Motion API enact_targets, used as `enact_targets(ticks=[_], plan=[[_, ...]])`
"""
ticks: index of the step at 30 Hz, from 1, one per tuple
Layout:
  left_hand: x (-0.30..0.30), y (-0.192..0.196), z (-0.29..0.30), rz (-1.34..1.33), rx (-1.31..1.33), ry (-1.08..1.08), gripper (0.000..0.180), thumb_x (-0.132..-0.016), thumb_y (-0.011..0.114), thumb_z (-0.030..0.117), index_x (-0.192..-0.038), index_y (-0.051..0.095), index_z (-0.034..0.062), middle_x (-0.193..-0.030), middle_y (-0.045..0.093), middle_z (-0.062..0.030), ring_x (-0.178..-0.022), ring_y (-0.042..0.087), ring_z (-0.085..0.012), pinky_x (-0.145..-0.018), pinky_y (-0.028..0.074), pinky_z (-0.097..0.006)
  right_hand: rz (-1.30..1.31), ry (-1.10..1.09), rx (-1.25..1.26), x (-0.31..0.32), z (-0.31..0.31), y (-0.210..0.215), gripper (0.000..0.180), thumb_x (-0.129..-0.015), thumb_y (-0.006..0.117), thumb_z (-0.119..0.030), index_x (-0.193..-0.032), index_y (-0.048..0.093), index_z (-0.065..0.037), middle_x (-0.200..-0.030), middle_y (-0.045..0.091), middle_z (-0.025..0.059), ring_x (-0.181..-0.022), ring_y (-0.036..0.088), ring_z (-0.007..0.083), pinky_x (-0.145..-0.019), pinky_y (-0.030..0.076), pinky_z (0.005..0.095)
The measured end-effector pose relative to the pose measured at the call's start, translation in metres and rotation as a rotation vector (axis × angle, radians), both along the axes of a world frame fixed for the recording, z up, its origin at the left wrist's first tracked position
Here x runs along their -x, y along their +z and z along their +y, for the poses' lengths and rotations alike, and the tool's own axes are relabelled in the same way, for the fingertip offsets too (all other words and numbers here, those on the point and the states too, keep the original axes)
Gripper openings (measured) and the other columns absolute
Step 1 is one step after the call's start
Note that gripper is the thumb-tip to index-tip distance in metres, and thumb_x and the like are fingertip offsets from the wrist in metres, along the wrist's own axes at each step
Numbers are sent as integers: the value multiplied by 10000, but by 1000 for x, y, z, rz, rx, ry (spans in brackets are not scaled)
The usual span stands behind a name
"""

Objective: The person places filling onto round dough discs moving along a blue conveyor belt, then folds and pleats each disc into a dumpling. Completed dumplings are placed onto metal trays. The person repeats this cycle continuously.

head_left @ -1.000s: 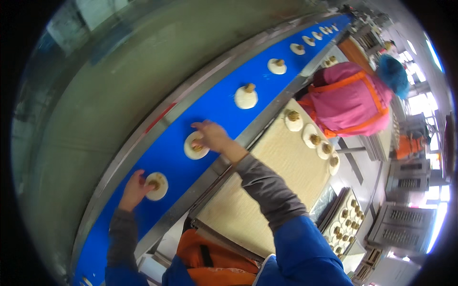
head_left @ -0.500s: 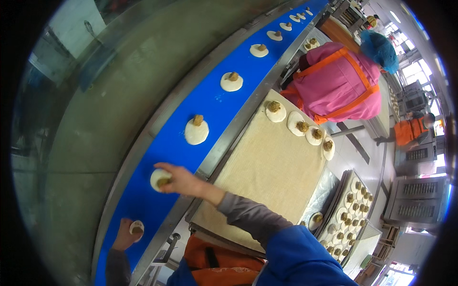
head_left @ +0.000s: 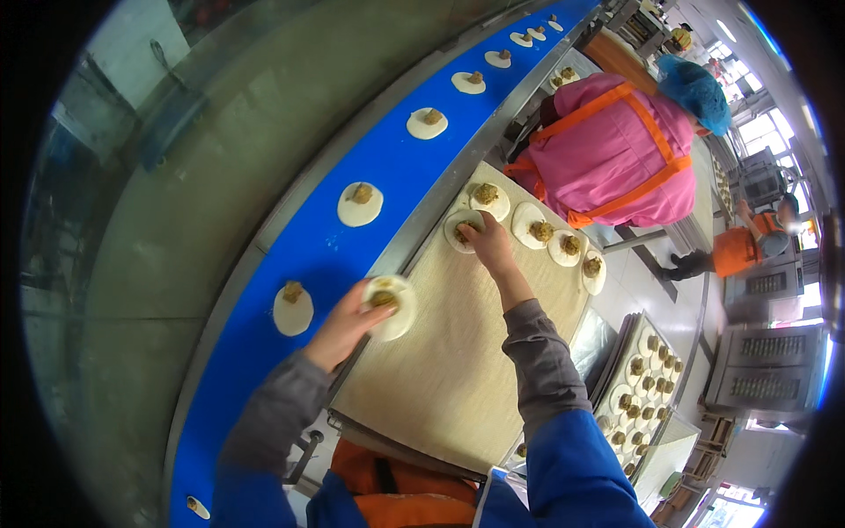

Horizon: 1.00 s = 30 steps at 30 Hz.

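My left hand point(head_left: 341, 322) grips a flat round of dough point(head_left: 400, 324) with a brown-green lump of filling on it, held above the near left edge of a cloth-covered tray point(head_left: 440, 352). At the tray's far left corner, my right hand point(head_left: 495, 248) pinches at the filling of another dough round point(head_left: 456, 241), which appears to rest on the cloth. Its fingertips partly hide that filling. A filled round point(head_left: 502, 204) lies just beyond it, and several more line the tray's far edge.
Left of the tray runs a blue conveyor belt point(head_left: 264, 370) with a row of filled dough rounds. A person in pink with orange straps point(head_left: 616, 158) stands beyond the tray. Stacked trays full of rounds point(head_left: 647, 387) stand at the right; another person point(head_left: 748, 246) is farther back.
Both hands have lifted dough rounds off the belt and moved right: the right hand to the tray's far corner, the left over its near edge. Rounds on the belt have shifted toward me.
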State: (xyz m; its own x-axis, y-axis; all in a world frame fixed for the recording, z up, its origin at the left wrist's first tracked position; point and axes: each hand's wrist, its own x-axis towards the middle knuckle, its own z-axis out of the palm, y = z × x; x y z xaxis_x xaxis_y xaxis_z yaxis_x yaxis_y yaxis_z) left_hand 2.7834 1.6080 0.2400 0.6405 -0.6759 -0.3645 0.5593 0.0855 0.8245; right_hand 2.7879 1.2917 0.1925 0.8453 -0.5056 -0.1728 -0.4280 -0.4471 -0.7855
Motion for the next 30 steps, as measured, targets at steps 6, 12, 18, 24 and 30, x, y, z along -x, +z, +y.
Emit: enact_targets(ticks=[6,12,18,24,30], plan=[[-23,-23,-122,-425,-294,-264,406,-896,695,165,-1250,559,21,-1186,630,-131,-1064,631,-210,-904,504,-340,5,137,206,0,-19,-3,388,-880,688,-291,-1125,682,10,-1031,699,227,-970,677,341,-832,525,422],[-30,-33,-145,-1034,-636,-276,460,-855,723,212,-1258,589,33,-1207,585,-138,-1125,559,-317,-970,472,-394,-91,154,346,2,-16,-7,387,-879,695,-277,-1134,676,14,-1048,695,212,-956,666,367,-844,515,428],[-33,-30,-121,-1124,-550,67,401,-844,740,196,-1193,625,35,-1169,588,-147,-1137,537,-347,-982,451,-412,-196,8,518,9,-20,16,308,-899,684,-196,-1154,668,-25,-1015,692,135,-846,691,246,-746,540,360],[-122,-46,-39,-1058,-772,424,471,-880,710,202,-1287,529,50,-1202,575,-173,-1168,522,-381,-969,457,-449,-444,102,469,-65,-26,39,246,-895,622,-70,-1136,668,-70,-922,691,114,-788,688,251,-703,537,352],[-128,-59,1,-1204,-999,193,336,-878,710,217,-1166,642,55,-1150,598,-140,-1058,553,-330,-888,475,-414,-347,396,584,-167,27,5,344,-853,676,-96,-1196,651,-106,-1182,641,134,-1047,634,313,-889,522,421]])
